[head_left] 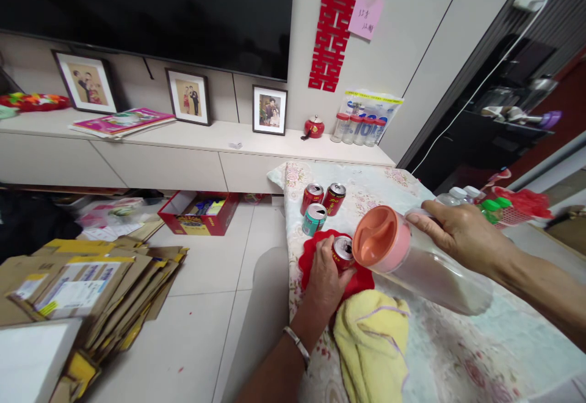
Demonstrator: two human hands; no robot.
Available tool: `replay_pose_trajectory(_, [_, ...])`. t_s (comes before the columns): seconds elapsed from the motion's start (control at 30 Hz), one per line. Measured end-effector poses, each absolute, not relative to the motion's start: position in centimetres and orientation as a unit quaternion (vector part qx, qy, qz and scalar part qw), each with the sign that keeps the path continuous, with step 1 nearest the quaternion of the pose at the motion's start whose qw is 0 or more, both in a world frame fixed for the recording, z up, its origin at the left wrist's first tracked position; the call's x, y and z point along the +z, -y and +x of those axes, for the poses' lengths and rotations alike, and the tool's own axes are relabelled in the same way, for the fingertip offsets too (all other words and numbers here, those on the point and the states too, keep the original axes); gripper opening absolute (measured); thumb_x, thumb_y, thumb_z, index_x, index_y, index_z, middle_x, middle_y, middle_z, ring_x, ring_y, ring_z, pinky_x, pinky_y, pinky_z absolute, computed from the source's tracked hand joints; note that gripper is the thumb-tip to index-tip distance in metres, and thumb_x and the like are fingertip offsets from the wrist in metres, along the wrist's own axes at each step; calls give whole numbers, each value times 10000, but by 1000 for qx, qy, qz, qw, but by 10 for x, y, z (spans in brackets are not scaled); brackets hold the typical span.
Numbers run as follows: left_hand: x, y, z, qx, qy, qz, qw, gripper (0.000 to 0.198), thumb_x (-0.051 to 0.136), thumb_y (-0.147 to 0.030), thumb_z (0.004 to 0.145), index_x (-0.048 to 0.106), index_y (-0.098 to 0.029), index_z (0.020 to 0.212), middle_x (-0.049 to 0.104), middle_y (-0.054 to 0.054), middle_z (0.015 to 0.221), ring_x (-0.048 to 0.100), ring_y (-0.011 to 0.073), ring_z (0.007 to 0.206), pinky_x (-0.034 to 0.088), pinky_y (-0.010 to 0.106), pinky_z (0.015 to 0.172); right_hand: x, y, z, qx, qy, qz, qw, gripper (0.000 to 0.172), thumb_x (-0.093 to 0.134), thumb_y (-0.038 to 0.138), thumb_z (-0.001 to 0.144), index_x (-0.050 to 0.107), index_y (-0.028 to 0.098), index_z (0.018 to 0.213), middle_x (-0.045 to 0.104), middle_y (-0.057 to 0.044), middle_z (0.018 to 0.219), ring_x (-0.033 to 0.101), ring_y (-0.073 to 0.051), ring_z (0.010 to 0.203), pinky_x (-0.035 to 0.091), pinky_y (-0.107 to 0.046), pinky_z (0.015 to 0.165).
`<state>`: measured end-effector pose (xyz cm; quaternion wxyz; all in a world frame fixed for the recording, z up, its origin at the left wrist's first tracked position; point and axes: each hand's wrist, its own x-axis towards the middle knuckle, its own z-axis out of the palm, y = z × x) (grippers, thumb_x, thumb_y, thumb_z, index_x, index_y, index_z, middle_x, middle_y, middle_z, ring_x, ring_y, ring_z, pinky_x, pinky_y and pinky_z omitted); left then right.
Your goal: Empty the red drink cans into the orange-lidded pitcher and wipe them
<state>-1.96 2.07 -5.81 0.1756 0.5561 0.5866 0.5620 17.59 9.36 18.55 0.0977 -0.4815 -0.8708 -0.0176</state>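
My left hand (326, 272) is wrapped round a red drink can (343, 249) whose top is open. That can stands on a red scalloped tray (307, 255). In my right hand (462, 235) is the handle of a clear plastic pitcher (434, 275) with a pink-orange lid (378, 238). The pitcher is tilted, its lid low beside the can; I cannot tell whether liquid is flowing. Behind the tray stand a teal can (314, 221), a red can (313, 198) and a dark-topped red can (336, 200). A yellow towel (373, 342) lies in front of the tray.
A floral tablecloth (458, 348) covers the table. Several bottles (459, 195) and a red basket (522, 207) stand at its right. Glass jars (357, 131) and framed photos (270, 110) line the cabinet (206, 137). Flattened cardboard (105, 281) and a red box (199, 214) lie on the floor.
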Motion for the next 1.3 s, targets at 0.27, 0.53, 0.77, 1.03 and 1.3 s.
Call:
replay_pose_trajectory(0.27, [-59,-21,-20,556,-586,560,182,814,819,-168,778,409,-187,1481,589,203,1463,569,367,1410,503,542,1164,187,-93,173,-15,870,-483,98,689,237,879,932,432,272,670,494,-3,506,517,-208,498,333,-347,571])
replay_pose_trajectory(0.53, [-57,-21,-20,561,-588,551,189,803,826,-160,768,423,-192,1462,601,199,1445,582,367,1397,511,544,1155,187,-93,172,-24,871,-481,95,706,216,881,934,448,267,674,529,-13,527,532,-202,504,338,-339,560])
replay_pose_trajectory(0.77, [-55,-20,-20,563,-587,553,180,786,822,-153,765,438,-174,1451,622,215,1421,599,372,1374,537,551,1115,187,-92,172,-18,869,-484,96,703,222,889,925,438,270,672,510,-8,518,530,-209,499,342,-347,574])
replay_pose_trajectory(1.03, [-54,-19,-21,563,-587,551,184,760,811,-191,787,445,-179,1453,623,210,1423,595,369,1379,539,550,1112,187,-92,173,-23,869,-486,92,704,208,888,926,435,273,671,511,-10,515,531,-214,501,341,-349,578])
replay_pose_trajectory(1.3, [-56,-20,-20,567,-586,549,181,773,823,-194,781,446,-189,1456,623,204,1420,601,365,1374,542,543,1113,187,-92,172,-21,868,-486,97,714,209,897,920,441,270,667,512,-9,518,526,-204,496,339,-341,567])
